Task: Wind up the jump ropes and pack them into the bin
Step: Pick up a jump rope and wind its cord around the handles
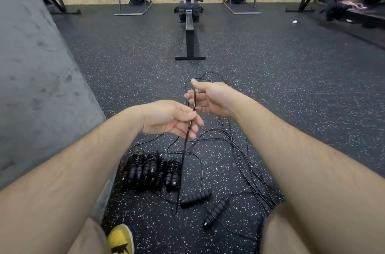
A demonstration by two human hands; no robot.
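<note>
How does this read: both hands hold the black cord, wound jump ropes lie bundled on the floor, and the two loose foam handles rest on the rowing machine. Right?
Not quite. The head view shows the two loose foam handles lying on the speckled floor near the person's knees, not on the rowing machine. The rest holds.

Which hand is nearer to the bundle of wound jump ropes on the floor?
Left. The left hand hangs just above the bundle of wound jump ropes; the right hand is higher and farther right.
</note>
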